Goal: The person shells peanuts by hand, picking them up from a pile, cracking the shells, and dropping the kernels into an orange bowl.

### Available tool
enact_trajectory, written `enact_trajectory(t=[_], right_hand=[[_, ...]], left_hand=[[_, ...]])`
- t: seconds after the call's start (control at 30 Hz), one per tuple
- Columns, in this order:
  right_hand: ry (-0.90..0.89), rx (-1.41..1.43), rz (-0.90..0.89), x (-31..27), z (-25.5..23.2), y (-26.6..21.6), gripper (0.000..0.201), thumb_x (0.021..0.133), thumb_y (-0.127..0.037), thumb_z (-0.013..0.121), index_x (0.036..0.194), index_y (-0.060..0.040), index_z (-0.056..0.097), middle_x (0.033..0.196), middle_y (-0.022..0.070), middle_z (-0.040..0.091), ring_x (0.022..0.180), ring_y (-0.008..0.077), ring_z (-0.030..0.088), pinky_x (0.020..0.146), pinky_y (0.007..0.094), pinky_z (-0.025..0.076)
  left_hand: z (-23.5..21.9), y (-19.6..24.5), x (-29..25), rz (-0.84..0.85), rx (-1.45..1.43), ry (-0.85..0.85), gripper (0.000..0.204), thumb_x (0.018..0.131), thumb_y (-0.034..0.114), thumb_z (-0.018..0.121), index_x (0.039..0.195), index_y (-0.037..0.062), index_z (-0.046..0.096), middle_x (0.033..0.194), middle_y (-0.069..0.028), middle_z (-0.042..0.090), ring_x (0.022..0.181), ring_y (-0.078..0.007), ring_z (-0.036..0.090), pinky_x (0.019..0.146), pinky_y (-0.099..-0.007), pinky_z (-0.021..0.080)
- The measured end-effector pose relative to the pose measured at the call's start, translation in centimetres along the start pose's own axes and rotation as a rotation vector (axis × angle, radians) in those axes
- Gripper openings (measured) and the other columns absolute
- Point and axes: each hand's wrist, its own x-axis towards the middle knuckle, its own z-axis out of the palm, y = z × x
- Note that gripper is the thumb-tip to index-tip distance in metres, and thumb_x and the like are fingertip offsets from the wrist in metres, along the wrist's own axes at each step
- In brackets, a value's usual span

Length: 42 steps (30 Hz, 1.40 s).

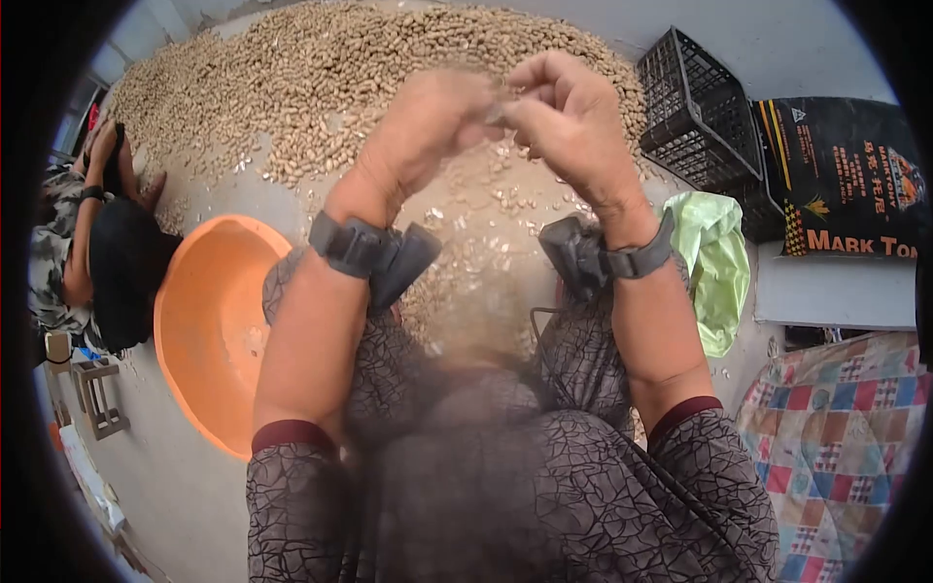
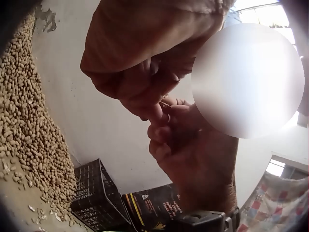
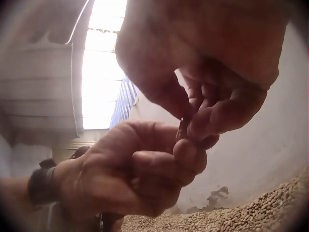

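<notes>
Both hands meet fingertip to fingertip above the floor, just in front of a heap of unshelled peanuts (image 1: 340, 87). Between their fingers is a small tan piece (image 2: 165, 103), seemingly a peanut, mostly covered by the fingertips. My left hand (image 1: 432, 126), blurred in the head view, pinches it with curled fingers. My right hand (image 1: 573, 121) pinches at the same spot with thumb and forefinger, its other fingers bent. The right wrist view shows the left hand (image 3: 130, 169) below the right hand (image 3: 207, 63).
An orange basin (image 1: 219, 330) stands at the left, near a person in a dark cap (image 1: 126, 272). On the right are a black crate (image 1: 695, 112), a green bag (image 1: 714, 272), a black printed sack (image 1: 846, 175) and a patchwork cloth (image 1: 836, 447). Loose shells lie on the floor.
</notes>
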Motion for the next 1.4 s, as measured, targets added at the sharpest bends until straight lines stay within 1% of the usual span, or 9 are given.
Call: enact_trajectory(t=[0.07, 0.13, 0.17, 0.27, 0.57, 0.83, 1.0, 1.2, 1.4], right_hand=[[-0.045, 0.114, 0.096, 0.1, 0.2, -0.9, 0.006, 0.075, -0.001, 0.056, 0.075, 0.0043, 0.058, 0.061, 0.0083, 0.061, 0.058, 0.0113, 0.061, 0.049, 0.0243, 0.047], [-0.076, 0.170, 0.101, -0.2, 0.7, -1.3, 0.008, 0.078, 0.000, 0.056, 0.081, 0.0071, 0.058, 0.065, 0.0091, 0.063, 0.062, 0.0100, 0.063, 0.050, 0.0211, 0.048], [-0.067, 0.124, 0.068, -0.2, 1.0, -1.0, 0.009, 0.077, 0.001, 0.055, 0.082, 0.0061, 0.060, 0.067, 0.0099, 0.064, 0.062, 0.0103, 0.063, 0.050, 0.0212, 0.048], [0.014, 0.026, -0.123, -0.6, 2.0, 0.2, 0.009, 0.076, 0.000, 0.055, 0.082, 0.0048, 0.061, 0.066, 0.0088, 0.064, 0.060, 0.0096, 0.063, 0.051, 0.0209, 0.047], [-0.048, -0.092, -0.228, -0.7, 2.7, -0.3, 0.010, 0.082, 0.000, 0.057, 0.091, 0.0044, 0.059, 0.077, 0.0039, 0.064, 0.067, 0.0056, 0.059, 0.059, 0.0193, 0.047], [-0.126, -0.120, 0.130, 0.8, 2.0, -1.1, 0.012, 0.083, -0.013, 0.056, 0.080, -0.0026, 0.061, 0.063, 0.0003, 0.058, 0.051, 0.0031, 0.050, 0.047, 0.0171, 0.040], [-0.476, -0.136, 0.413, 1.4, -0.1, 1.2, 0.026, 0.083, -0.030, 0.063, 0.072, -0.0061, 0.064, 0.059, 0.0008, 0.061, 0.051, 0.0062, 0.056, 0.044, 0.0181, 0.043], [-0.199, -0.013, 0.637, 0.2, -1.6, 14.0, 0.022, 0.083, -0.020, 0.062, 0.072, -0.0016, 0.061, 0.065, 0.0078, 0.063, 0.054, 0.0112, 0.061, 0.046, 0.0225, 0.050], [0.048, -0.072, 0.904, -4.4, -3.2, 28.2, 0.016, 0.084, -0.013, 0.058, 0.080, 0.0020, 0.060, 0.070, 0.0119, 0.064, 0.056, 0.0168, 0.063, 0.047, 0.0276, 0.052]], left_hand=[[-0.7, -0.2, 0.3, -0.042, 0.107, 0.047, 0.018, 0.083, 0.014, 0.049, 0.071, 0.0036, 0.058, 0.060, 0.0011, 0.052, 0.047, -0.0025, 0.039, 0.042, -0.0183, 0.028], [-1.0, 0.9, 0.1, 0.204, 0.643, -0.143, 0.018, 0.084, 0.014, 0.049, 0.072, 0.0038, 0.058, 0.059, 0.0022, 0.051, 0.048, -0.0021, 0.041, 0.042, -0.0173, 0.028], [-0.3, 0.8, -0.6, -0.058, 0.301, 0.022, 0.018, 0.084, 0.015, 0.050, 0.074, 0.0039, 0.059, 0.060, 0.0028, 0.051, 0.048, -0.0017, 0.041, 0.042, -0.0161, 0.029], [-2.3, -0.6, 0.5, 0.160, 0.417, -0.166, 0.017, 0.085, 0.016, 0.051, 0.075, 0.0039, 0.059, 0.060, 0.0033, 0.050, 0.049, -0.0013, 0.041, 0.042, -0.0155, 0.028], [-2.6, 0.2, -0.5, -0.032, 0.186, -0.119, 0.021, 0.084, 0.017, 0.053, 0.069, 0.0048, 0.060, 0.058, 0.0042, 0.048, 0.050, -0.0006, 0.040, 0.043, -0.0163, 0.028], [-4.2, 1.4, -0.7, -0.117, 0.173, -0.053, 0.017, 0.086, 0.010, 0.050, 0.081, -0.0010, 0.062, 0.065, -0.0020, 0.056, 0.048, -0.0045, 0.043, 0.042, -0.0192, 0.035], [-4.3, 2.2, -1.6, -0.098, -0.159, 0.026, 0.012, 0.082, 0.002, 0.053, 0.080, -0.0024, 0.064, 0.061, -0.0045, 0.059, 0.048, -0.0043, 0.045, 0.040, -0.0172, 0.033], [-5.7, 2.4, -2.1, -0.150, -0.577, -0.104, 0.015, 0.086, 0.002, 0.049, 0.082, -0.0054, 0.061, 0.064, -0.0094, 0.060, 0.045, -0.0068, 0.048, 0.034, -0.0134, 0.035], [-6.4, 3.2, -2.1, -0.207, -0.358, -0.057, 0.022, 0.099, 0.016, 0.036, 0.094, -0.0011, 0.047, 0.073, -0.0034, 0.050, 0.041, -0.0025, 0.037, 0.038, -0.0131, 0.035]])
